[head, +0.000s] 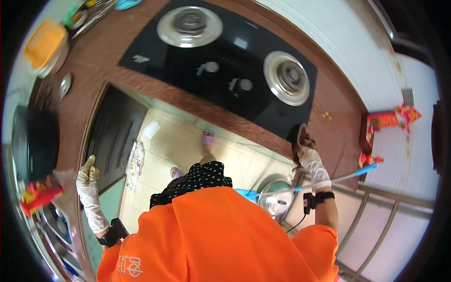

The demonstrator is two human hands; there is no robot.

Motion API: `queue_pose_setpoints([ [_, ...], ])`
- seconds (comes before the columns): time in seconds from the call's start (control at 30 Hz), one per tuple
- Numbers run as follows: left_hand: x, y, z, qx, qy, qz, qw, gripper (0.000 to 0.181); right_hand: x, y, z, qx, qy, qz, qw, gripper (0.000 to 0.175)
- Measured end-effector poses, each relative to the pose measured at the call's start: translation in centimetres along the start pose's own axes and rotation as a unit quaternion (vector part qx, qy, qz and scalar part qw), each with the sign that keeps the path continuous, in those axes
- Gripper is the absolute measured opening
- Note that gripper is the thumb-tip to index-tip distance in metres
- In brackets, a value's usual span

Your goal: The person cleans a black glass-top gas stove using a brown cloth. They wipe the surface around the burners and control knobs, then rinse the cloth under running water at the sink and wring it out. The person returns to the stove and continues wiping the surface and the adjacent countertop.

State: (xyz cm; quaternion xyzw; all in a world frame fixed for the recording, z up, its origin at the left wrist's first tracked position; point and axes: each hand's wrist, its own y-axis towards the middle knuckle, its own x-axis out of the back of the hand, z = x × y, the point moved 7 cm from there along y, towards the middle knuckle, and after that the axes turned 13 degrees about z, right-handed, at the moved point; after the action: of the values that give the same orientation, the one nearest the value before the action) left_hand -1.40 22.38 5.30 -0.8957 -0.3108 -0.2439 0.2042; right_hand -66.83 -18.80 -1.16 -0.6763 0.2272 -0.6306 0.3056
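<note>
A white glove covers my right hand (312,158), which grips a brown cloth (306,136). That cloth lies at the near right corner of a black glass gas cooktop (243,53), against the red-brown countertop (338,141). My left hand (88,172), gloved as well, hangs at the left with loosely bent fingers and nothing in it. Beside it is a dark panel (114,137) below the counter edge. Two round burners, the left one (190,26) and the right one (287,78), sit in the cooktop with two knobs (211,67) between them.
A black pan-like vessel (35,142) and an orange basket (45,44) stand on the left counter. A metal pot (276,199) is low at the right, crossed by a blue-ended pole (352,175). Metal rails (380,225) run lower right. A patterned cloth (135,165) hangs left.
</note>
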Motion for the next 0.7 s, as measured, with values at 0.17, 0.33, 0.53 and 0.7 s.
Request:
queue_pose_setpoints([
  [0.17, 5.9, -8.5, 11.1, 0.1, -0.043, -0.084, 0.99, 0.03, 1.7, 0.2, 16.1, 0.128, -0.01, -0.068, 0.989, 0.016],
  [0.33, 7.7, -10.1, 10.7, 0.096, -0.022, -0.166, 0.981, 0.029, 1.5, 5.5, 35.1, 0.169, 0.023, 0.031, 0.985, 0.024],
  [0.53, 8.2, -14.5, 6.6, 0.142, 0.037, -0.25, 0.957, 0.033, 1.0, 8.7, 61.2, 0.349, 0.121, 0.174, 0.913, 0.027],
  [0.7, 7.0, -13.8, 6.9, 0.284, 0.023, -0.285, 0.915, 0.033, 0.3, 10.6, 81.1, 0.451, 0.348, 0.232, 0.789, 0.026],
])
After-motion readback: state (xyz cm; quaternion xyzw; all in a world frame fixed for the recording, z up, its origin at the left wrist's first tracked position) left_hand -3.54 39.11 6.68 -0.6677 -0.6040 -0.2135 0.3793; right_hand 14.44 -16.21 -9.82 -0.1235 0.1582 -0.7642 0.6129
